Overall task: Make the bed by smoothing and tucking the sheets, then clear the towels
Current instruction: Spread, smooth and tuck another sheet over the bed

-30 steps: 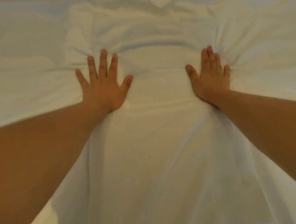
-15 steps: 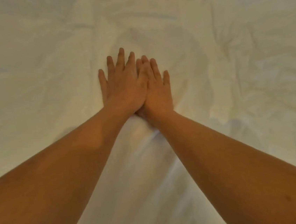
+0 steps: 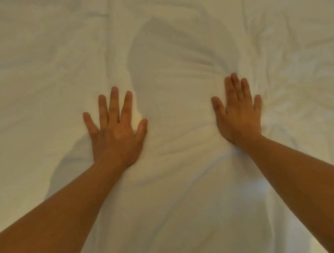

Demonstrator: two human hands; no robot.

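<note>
Head view: white sheet (image 3: 166, 50) fills the whole frame, spread across the bed.
Left hand (image 3: 115, 131): flat, fingers splayed, palm pressing the sheet.
Right hand (image 3: 237, 111): flat, fingers together, pressing the sheet.
Spacing: hands well apart.
Creases: bunched between them and fanning beside the right hand.

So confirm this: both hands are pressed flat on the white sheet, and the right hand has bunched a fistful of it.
Not quite. The head view shows the right hand lying flat with straight fingers, gripping nothing. The left hand is also pressed flat on the white sheet.
</note>
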